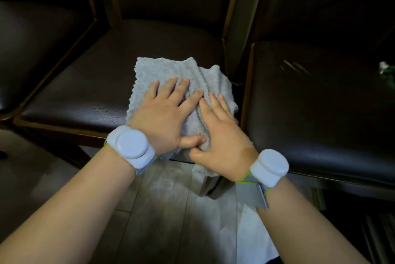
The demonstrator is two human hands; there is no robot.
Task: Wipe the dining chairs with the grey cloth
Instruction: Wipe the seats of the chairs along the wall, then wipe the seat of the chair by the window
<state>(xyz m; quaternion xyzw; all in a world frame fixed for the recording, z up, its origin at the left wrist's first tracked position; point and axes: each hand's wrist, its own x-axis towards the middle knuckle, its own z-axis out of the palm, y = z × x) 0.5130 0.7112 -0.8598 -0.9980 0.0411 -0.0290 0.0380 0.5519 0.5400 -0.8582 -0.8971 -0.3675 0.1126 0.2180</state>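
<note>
Grey cloth [168, 84]: laid rumpled on the near right corner of the middle dining chair [89, 84], dark padded seat, one edge hung over the front. Left hand [162, 111]: pressed flat on the cloth, fingers spread. Right hand [222, 133]: set flat just beside it, fingers close together, thumbs touching. Second chair [320, 101] stood alongside at right.

Both hands hide much of the grey cloth [162, 73].
</note>
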